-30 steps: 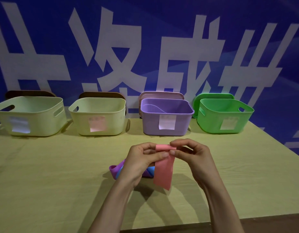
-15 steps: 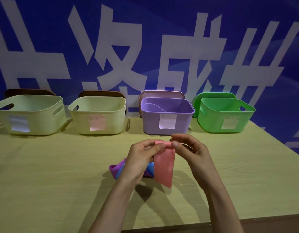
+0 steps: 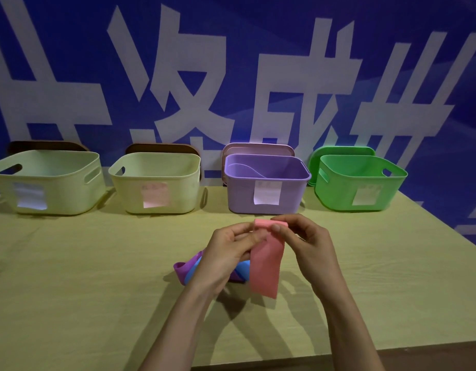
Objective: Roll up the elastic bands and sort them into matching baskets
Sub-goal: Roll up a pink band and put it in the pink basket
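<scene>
In the head view, both hands meet at the centre of the frame, a little below the middle. The left hand (image 3: 226,253) has its fingers curled, thumb and fingertips pinching the left side of the rolled top of the pink band (image 3: 266,266). The right hand (image 3: 311,245) is curled too and pinches the right side of the same roll, thumb in front and forefinger over the top. Only the top of the band is rolled; the rest hangs flat between the hands, its lower end near the table (image 3: 97,263). Behind the left hand, on the table, lie a purple band (image 3: 182,267) and a blue band (image 3: 243,269), tangled together and partly hidden by the hand. Across the upper middle of the frame stand four baskets in a row, well apart from the hands: a pale basket (image 3: 65,194) at the left, a second pale basket (image 3: 127,194) with a pink label, a purple basket (image 3: 239,194) straight above the hands, and a green basket (image 3: 336,194) at the right.
</scene>
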### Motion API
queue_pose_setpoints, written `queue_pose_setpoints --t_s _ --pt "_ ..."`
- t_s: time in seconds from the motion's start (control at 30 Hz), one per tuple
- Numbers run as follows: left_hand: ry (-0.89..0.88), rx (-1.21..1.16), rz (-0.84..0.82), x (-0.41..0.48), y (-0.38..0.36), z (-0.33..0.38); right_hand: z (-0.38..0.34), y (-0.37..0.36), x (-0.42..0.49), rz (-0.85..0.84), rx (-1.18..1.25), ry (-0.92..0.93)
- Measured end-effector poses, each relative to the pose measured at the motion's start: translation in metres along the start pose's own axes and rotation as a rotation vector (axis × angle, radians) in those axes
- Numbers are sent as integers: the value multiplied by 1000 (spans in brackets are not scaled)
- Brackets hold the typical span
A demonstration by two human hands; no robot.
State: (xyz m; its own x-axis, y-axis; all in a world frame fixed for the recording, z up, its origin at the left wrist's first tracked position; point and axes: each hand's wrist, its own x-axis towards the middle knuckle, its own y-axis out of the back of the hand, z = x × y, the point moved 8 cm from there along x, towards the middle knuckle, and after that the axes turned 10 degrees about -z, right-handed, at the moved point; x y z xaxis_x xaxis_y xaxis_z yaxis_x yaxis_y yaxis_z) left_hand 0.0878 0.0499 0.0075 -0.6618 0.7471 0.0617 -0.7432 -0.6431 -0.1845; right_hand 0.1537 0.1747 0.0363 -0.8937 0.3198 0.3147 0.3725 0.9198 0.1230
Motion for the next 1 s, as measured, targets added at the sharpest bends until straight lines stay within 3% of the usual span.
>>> queue_pose_setpoints --t_s 0.13,0.3,1.0 --pt "5 16 107 2 8 -8 8 0 1 75 187 -28" --pt "-17 105 150 5 14 -11 10 -1 0 108 211 -33" --pt "78 51 9 2 14 -16 4 -2 -1 -17 138 2"
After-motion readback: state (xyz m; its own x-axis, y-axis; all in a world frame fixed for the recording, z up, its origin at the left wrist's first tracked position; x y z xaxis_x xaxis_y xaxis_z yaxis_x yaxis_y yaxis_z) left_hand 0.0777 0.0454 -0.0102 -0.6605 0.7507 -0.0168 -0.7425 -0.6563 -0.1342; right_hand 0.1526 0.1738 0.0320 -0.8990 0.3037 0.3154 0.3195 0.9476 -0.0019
